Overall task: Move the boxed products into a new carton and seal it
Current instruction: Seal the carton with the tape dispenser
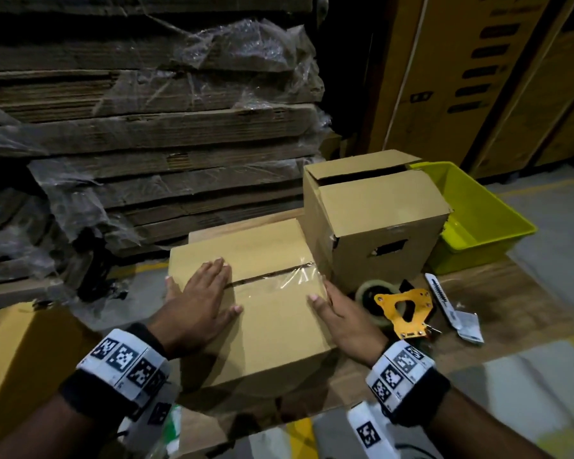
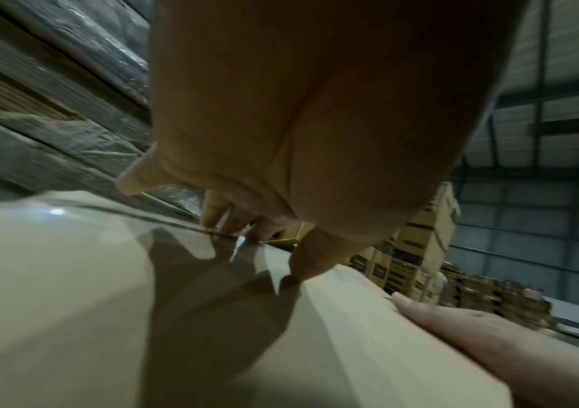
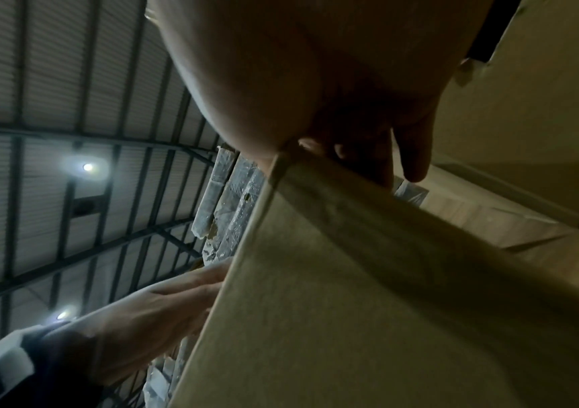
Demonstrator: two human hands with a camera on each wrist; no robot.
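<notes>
The closed carton (image 1: 262,303) sits on a flat sheet of brown cardboard (image 1: 478,293) laid over the grey floor (image 1: 550,207), its two top flaps meeting in a dark seam that runs across the top, with a strip of clear tape (image 1: 292,276) glinting over the right part of that seam. The left hand (image 1: 199,299) lies flat on the carton's top with straight fingers spread over the seam, pressing down and gripping nothing. The right hand (image 1: 342,313) rests against the carton's right edge, thumb on the top face and the other fingers down the side wall; in the right wrist view they lie fairly straight along the cardboard, clasping nothing. Touching the carton's far right corner stands a taller second carton (image 1: 375,220) with loosely folded flaps and a cut hand-hole in its side. Just right of the carton lies an orange tape dispenser (image 1: 401,306), and beyond it a box cutter (image 1: 439,296) beside a scrap of paper (image 1: 468,326). Behind those sits a lime-green plastic bin (image 1: 487,223). Behind the carton rises a tall stack of flattened cardboard (image 1: 146,127) partly wrapped in torn plastic film, and far right of it stand large yellow printed boxes (image 1: 478,77). The wrist views show a corrugated metal roof with lamps overhead.
</notes>
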